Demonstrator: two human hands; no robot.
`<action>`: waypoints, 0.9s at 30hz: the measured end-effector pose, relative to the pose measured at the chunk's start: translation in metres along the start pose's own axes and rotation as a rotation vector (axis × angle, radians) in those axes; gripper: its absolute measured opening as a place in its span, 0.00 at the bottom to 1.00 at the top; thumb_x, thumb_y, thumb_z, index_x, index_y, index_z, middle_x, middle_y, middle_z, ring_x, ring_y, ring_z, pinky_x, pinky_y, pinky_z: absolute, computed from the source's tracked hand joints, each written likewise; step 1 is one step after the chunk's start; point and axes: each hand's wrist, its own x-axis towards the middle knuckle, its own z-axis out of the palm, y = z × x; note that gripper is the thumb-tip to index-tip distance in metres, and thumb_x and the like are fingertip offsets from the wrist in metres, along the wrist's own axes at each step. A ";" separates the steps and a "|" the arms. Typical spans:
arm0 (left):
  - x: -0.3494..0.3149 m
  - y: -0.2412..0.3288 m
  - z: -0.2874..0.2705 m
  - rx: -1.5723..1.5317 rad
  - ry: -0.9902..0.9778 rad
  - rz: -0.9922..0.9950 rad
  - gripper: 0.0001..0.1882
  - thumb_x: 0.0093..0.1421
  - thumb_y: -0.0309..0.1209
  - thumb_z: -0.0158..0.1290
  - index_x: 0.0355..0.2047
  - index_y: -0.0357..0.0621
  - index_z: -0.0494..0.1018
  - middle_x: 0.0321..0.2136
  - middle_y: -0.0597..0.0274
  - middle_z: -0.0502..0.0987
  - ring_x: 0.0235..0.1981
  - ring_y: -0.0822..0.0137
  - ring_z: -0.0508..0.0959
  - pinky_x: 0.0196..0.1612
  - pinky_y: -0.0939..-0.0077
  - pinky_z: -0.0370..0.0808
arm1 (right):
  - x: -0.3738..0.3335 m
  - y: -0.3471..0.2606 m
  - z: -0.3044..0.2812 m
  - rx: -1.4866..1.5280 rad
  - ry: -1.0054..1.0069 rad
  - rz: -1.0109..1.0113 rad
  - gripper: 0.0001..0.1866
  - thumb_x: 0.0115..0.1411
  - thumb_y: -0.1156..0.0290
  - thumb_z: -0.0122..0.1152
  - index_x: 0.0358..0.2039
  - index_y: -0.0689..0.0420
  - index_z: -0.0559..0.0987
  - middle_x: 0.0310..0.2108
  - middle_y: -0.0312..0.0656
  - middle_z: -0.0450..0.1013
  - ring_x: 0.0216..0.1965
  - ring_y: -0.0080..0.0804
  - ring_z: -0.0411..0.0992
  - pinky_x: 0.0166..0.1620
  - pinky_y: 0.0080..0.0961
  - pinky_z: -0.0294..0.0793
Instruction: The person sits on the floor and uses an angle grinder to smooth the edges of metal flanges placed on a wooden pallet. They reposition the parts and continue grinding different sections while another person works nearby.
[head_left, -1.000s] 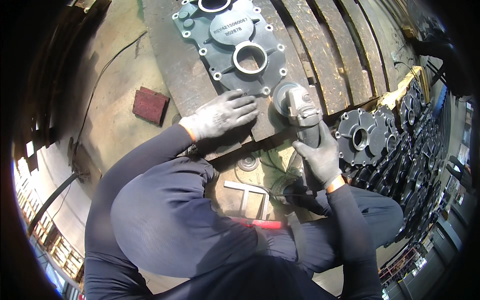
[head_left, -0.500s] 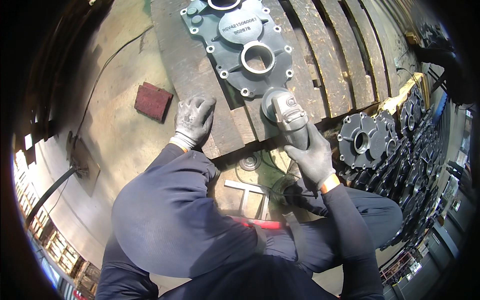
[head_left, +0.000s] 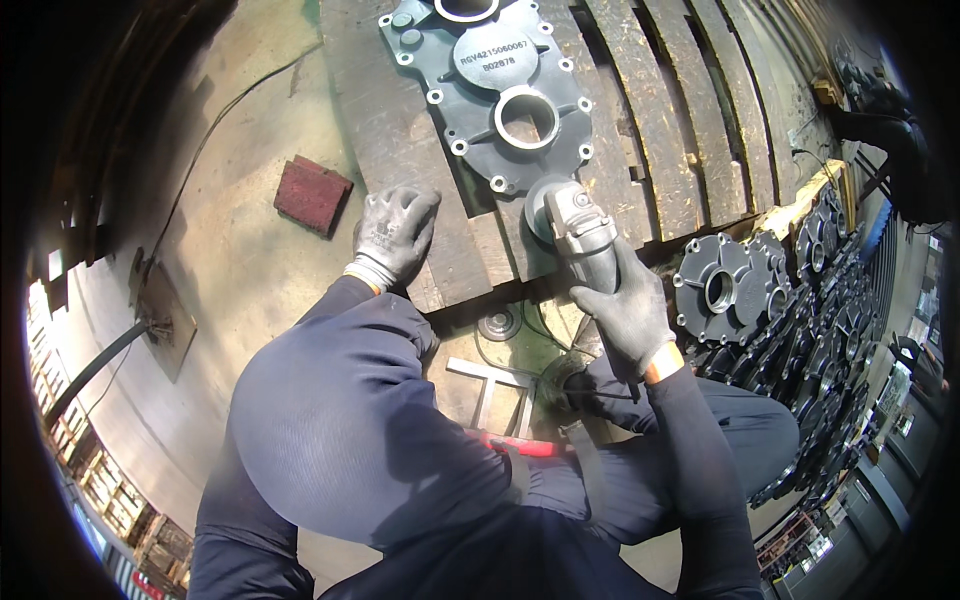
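Observation:
My right hand (head_left: 630, 308), in a grey glove, is closed around the body of an angle grinder (head_left: 588, 248). The grinder's round disc (head_left: 541, 208) is at the near end of a grey-green cast metal cover (head_left: 470, 115); I cannot tell whether they touch. The cover lies flat on a wooden pallet (head_left: 385, 130), with bolt holes around its rim and a large round bore. On the pallet's near left edge rests my gloved left hand (head_left: 397, 235), fingers bent and slightly apart, holding nothing.
A dark red block (head_left: 313, 197) lies on the floor at left. Many similar dark castings (head_left: 735, 288) are stacked at right. A metal frame (head_left: 490, 380) and a round metal piece (head_left: 498, 324) lie between my legs. Cables cross the floor. A dark-clothed person (head_left: 880, 145) is at far right.
The view has shifted slightly, so the cover and pallet appear a little farther right. The grinder stays by the cover's near end; both hands keep their hold and place.

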 end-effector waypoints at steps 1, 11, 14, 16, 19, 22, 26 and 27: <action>0.000 0.000 -0.001 0.002 0.004 0.002 0.17 0.67 0.27 0.62 0.55 0.53 0.80 0.45 0.56 0.81 0.50 0.45 0.80 0.54 0.48 0.73 | -0.002 0.000 -0.002 0.017 -0.007 0.010 0.43 0.53 0.63 0.81 0.69 0.63 0.77 0.54 0.59 0.85 0.56 0.54 0.86 0.60 0.42 0.83; -0.002 0.000 0.001 0.002 0.011 -0.026 0.15 0.68 0.28 0.62 0.54 0.53 0.81 0.45 0.57 0.82 0.49 0.47 0.80 0.54 0.48 0.73 | -0.024 0.005 0.007 0.139 -0.010 -0.038 0.41 0.56 0.70 0.79 0.71 0.61 0.77 0.56 0.53 0.85 0.56 0.38 0.85 0.61 0.36 0.82; -0.002 -0.003 0.005 -0.011 -0.014 -0.030 0.15 0.67 0.29 0.62 0.54 0.53 0.81 0.45 0.57 0.82 0.50 0.47 0.80 0.55 0.48 0.72 | -0.019 0.000 0.013 0.088 -0.002 -0.081 0.41 0.55 0.68 0.80 0.70 0.61 0.77 0.55 0.56 0.85 0.56 0.47 0.86 0.60 0.39 0.82; -0.001 -0.004 0.004 -0.006 -0.013 -0.030 0.15 0.67 0.29 0.62 0.55 0.53 0.81 0.45 0.57 0.82 0.50 0.48 0.80 0.55 0.48 0.72 | -0.014 0.002 0.020 0.070 -0.019 -0.100 0.43 0.55 0.66 0.80 0.72 0.59 0.75 0.56 0.57 0.84 0.57 0.53 0.84 0.61 0.42 0.82; -0.004 -0.005 0.000 -0.002 -0.022 -0.042 0.16 0.68 0.30 0.62 0.55 0.53 0.81 0.46 0.58 0.83 0.51 0.48 0.80 0.56 0.49 0.72 | -0.008 0.003 0.028 0.050 -0.061 -0.113 0.48 0.54 0.63 0.80 0.75 0.54 0.71 0.59 0.58 0.82 0.60 0.61 0.82 0.62 0.47 0.82; -0.004 -0.004 0.001 -0.016 -0.027 -0.052 0.16 0.68 0.30 0.62 0.55 0.53 0.82 0.47 0.58 0.83 0.52 0.48 0.81 0.56 0.49 0.73 | -0.005 0.000 0.034 0.009 -0.059 -0.114 0.47 0.54 0.63 0.79 0.75 0.53 0.71 0.58 0.58 0.82 0.59 0.61 0.82 0.61 0.49 0.82; -0.004 -0.004 0.000 -0.032 -0.028 -0.057 0.16 0.68 0.31 0.62 0.55 0.54 0.82 0.47 0.58 0.83 0.52 0.48 0.81 0.57 0.50 0.73 | -0.002 -0.008 0.036 -0.019 -0.072 -0.113 0.45 0.55 0.62 0.78 0.74 0.52 0.72 0.57 0.58 0.82 0.57 0.62 0.82 0.59 0.51 0.82; -0.003 -0.005 0.001 -0.038 -0.026 -0.052 0.16 0.68 0.31 0.62 0.56 0.54 0.82 0.47 0.58 0.83 0.52 0.48 0.81 0.56 0.50 0.73 | -0.001 -0.010 0.036 -0.021 -0.070 -0.116 0.45 0.55 0.62 0.78 0.73 0.52 0.72 0.56 0.58 0.82 0.57 0.63 0.82 0.59 0.52 0.82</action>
